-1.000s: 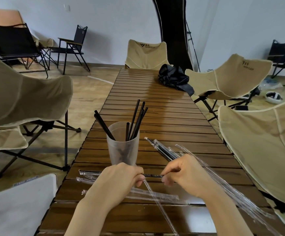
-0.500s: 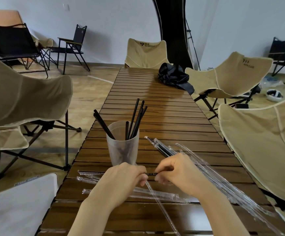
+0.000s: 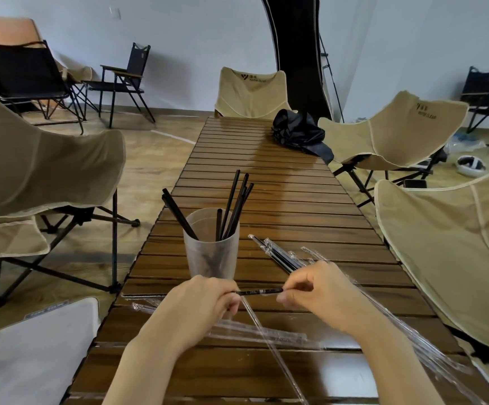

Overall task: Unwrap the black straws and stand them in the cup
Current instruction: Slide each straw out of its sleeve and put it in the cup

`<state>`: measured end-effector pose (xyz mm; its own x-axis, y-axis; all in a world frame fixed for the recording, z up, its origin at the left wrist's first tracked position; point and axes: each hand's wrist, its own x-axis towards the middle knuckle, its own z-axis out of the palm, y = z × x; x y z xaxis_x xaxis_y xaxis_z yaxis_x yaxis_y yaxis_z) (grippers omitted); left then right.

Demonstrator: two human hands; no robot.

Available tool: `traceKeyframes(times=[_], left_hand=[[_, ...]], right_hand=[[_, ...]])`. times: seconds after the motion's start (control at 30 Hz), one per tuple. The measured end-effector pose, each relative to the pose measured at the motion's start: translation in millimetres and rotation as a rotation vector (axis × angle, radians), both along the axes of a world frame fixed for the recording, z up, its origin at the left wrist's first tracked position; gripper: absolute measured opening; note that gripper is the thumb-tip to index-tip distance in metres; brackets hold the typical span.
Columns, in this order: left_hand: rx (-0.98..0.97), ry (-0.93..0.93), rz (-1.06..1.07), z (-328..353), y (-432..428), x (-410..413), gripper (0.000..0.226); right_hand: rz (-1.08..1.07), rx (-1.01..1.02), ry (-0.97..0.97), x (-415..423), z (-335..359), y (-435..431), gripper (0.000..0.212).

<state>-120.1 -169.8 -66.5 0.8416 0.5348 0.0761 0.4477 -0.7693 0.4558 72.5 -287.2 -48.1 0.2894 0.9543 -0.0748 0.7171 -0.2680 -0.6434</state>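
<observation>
Holding one black straw (image 3: pixel 259 292) level between them, both hands hover over the near part of the table (image 3: pixel 281 194), just this side of the cup (image 3: pixel 211 258). The left hand (image 3: pixel 199 305) has its fingers curled tight and pinches the straw's left end. The right hand (image 3: pixel 322 293) pinches the right end between thumb and forefinger, with its other fingers folded under. Clear wrap glints along the right half of that straw, while the left half looks bare black.

The cup is frosted and upright, left of the table's middle line. Several unwrapped straws (image 3: pixel 233 209) stand in it: two lean out to the left, and most of the others lean far and right.

Right of the cup lies a bundle of wrapped straws (image 3: pixel 278 258). It passes behind the right hand and runs on toward the near right edge. Empty wrappers (image 3: pixel 260 333) lie flat across the slats below both hands. One long strip (image 3: pixel 278 358) runs from beneath the left hand's fingers to the near edge; whether the hand grips it I cannot tell.

A crumpled black bag (image 3: pixel 298 133) sits at the far right of the table. Beige chairs (image 3: pixel 47 171) ring the table on the left, far end and right, and black chairs (image 3: pixel 120 80) stand by the far wall.
</observation>
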Motion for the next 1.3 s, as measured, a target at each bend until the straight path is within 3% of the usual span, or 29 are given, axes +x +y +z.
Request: traceKeyframes(times=[0.23,0.43,0.67,0.77,0.93,1.3], left_hand=[[0.016,0.035,-0.045,2.8,-1.7,3.2,0.032],[0.083,0.068,-0.07,1.9,-9.4,8.4,0.027],[0.108,0.039,-0.064,-0.4,-7.5,8.8,0.025],[0.001,0.001,-0.032,-0.4,-2.4,5.1,0.029],[-0.096,0.008,-0.026,-2.8,4.0,-3.2,0.034],[-0.133,-0.057,-0.046,-3.9,5.5,-2.7,0.029]], right_hand=[[0.017,-0.001,0.042,-1.8,0.2,0.8,0.015],[0.121,-0.035,-0.103,-13.4,-7.3,6.7,0.027],[0.099,0.014,-0.074,-14.9,-9.7,8.6,0.02],[0.083,0.018,0.048,-14.9,-3.3,7.5,0.011],[0.033,0.014,0.152,-5.4,2.2,2.0,0.017],[-0.005,0.026,0.047,6.8,-0.2,-5.1,0.027]])
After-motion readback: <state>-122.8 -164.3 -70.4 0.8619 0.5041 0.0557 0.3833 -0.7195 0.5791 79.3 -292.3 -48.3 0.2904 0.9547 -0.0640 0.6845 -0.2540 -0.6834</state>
